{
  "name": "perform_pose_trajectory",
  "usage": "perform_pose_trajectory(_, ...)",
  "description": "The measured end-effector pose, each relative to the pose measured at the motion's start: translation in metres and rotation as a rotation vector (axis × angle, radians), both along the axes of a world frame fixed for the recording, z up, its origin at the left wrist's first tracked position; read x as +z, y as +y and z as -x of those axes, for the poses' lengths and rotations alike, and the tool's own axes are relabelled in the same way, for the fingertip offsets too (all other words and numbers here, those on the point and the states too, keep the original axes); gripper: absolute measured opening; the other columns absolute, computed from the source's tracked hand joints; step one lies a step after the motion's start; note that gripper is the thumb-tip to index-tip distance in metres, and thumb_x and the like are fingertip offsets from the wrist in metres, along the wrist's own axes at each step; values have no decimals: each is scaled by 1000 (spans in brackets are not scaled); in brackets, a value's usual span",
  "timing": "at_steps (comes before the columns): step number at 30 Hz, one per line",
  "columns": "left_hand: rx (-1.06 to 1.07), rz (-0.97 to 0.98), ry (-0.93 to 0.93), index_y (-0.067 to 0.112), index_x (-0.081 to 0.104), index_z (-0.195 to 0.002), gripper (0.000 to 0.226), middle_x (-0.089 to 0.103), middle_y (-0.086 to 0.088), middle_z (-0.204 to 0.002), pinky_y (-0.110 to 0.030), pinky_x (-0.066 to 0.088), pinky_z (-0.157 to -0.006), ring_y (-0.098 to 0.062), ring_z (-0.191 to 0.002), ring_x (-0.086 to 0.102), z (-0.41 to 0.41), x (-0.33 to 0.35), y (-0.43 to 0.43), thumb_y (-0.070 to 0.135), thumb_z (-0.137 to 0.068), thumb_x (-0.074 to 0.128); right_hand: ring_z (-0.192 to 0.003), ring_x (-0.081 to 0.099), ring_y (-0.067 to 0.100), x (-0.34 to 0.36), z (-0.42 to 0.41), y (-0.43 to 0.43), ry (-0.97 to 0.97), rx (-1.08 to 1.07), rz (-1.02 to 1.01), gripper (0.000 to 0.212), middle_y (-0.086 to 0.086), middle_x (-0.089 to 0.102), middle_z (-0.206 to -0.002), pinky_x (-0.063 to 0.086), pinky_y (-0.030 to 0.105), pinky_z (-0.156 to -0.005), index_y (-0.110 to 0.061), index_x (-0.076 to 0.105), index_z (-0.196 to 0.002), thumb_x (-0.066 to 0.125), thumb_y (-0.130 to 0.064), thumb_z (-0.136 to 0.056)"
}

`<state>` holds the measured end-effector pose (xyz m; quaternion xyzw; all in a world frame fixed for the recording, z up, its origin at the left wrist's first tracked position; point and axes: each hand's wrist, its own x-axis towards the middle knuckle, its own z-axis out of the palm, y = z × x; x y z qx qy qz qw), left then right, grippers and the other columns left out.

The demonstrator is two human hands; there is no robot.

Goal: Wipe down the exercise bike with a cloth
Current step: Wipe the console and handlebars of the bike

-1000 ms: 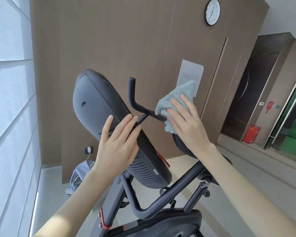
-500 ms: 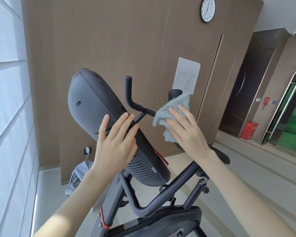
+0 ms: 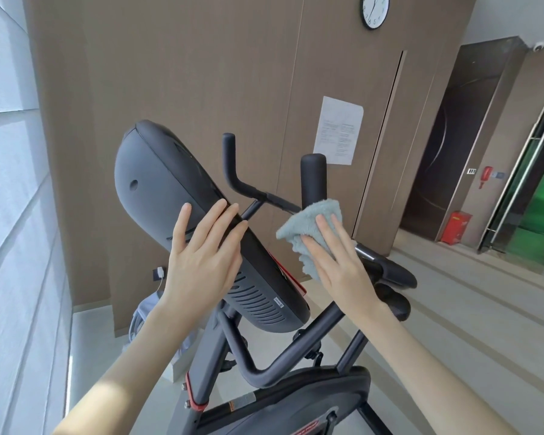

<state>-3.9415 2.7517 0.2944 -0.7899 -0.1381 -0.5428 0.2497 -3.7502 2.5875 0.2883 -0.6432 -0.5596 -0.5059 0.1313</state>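
Observation:
A black exercise bike fills the middle of the head view, with its large dark console housing tilted toward me. My left hand rests flat on the console's edge with straight fingers. My right hand presses a light blue fluffy cloth against the lower part of the right handlebar, fingers straight over the cloth. The left handlebar rises between the two hands. The curved frame tube runs below both wrists.
A brown panelled wall with a posted sheet of paper and a clock stands behind the bike. A white blind covers the left side. A grey bag lies on the floor behind the bike. A red box sits at the right.
My right hand has slid the cloth down the right handlebar, uncovering its top end. The left hand stays on the console edge.

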Motion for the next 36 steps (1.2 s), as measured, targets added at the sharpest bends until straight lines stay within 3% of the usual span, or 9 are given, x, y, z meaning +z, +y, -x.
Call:
perform_pose_trajectory(5, -11, -8, -13, 11, 65, -116, 31, 59, -7, -130, -54, 13, -115, -26, -133, 40, 0, 1, -1, 18, -95, 43, -129, 39, 42, 11, -2, -5, -41, 14, 56, 48, 24, 46, -137, 35, 49, -105, -1, 61, -120, 76, -1, -74)
perform_pose_trajectory(12, -21, 2, -17, 11, 68, -113, 29, 62, -5, -126, -53, 15, -114, -26, -130, 46, 3, 4, -3, 19, -93, 48, -137, 26, 41, 94, 8, 41, 163, 215, -149, 36, 25, 37, -144, 23, 43, -112, 0, 55, -126, 59, -5, -90)
perform_pose_trajectory(15, -38, 54, -8, 9, 67, -114, 30, 61, -6, -127, -53, 16, -114, -26, -131, 45, 5, 5, -9, 20, -92, 51, -139, 25, 39, 81, 8, 36, 220, 206, -164, 41, 23, 30, -148, 25, 44, -113, -2, 49, -133, 55, -8, -93)
perform_pose_trajectory(20, -121, 146, 24, 3, 62, -119, 35, 58, -11, -130, -52, 21, -113, -27, -129, 47, 6, 4, -24, 19, -92, 49, -131, 42, 35, 37, 1, 10, 187, 152, -70, 47, 25, 28, -148, 42, 42, -104, -2, 42, -138, 55, -9, -94)
perform_pose_trajectory(26, -216, 210, 88, 2, 56, -127, 39, 54, -10, -135, -51, 24, -112, -26, -130, 46, -20, 22, -47, 17, -91, 48, -130, 43, 34, -20, -34, -32, 18, 148, 127, 48, 21, 41, -142, 46, 45, -99, -5, 55, -130, 66, -1, -83)
perform_pose_trajectory(30, -192, 151, 149, 5, 52, -133, 43, 48, -7, -142, -51, 20, -114, -22, -134, 41, -48, 37, -59, 19, -93, 42, -130, 43, 33, -32, -68, -59, -32, 172, 235, 50, 16, 47, -139, 49, 47, -94, -7, 63, -120, 75, 3, -73)
perform_pose_trajectory(33, -125, 117, 230, 6, 47, -137, 47, 41, -7, -147, -54, 18, -114, -22, -137, 36, -65, 36, -67, 20, -94, 36, -130, 43, 31, -27, -81, -58, -38, 280, 225, 37, 15, 48, -138, 50, 44, -93, -9, 64, -119, 58, 3, -84)
perform_pose_trajectory(36, -71, 122, 252, 7, 46, -138, 49, 38, -6, -148, -55, 14, -114, -20, -139, 32, -70, 32, -69, 16, -91, 34, -129, 45, 30, -14, -82, -47, -17, 398, 235, 40, 16, 48, -138, 49, 42, -96, -9, 60, -124, 50, 2, -87)
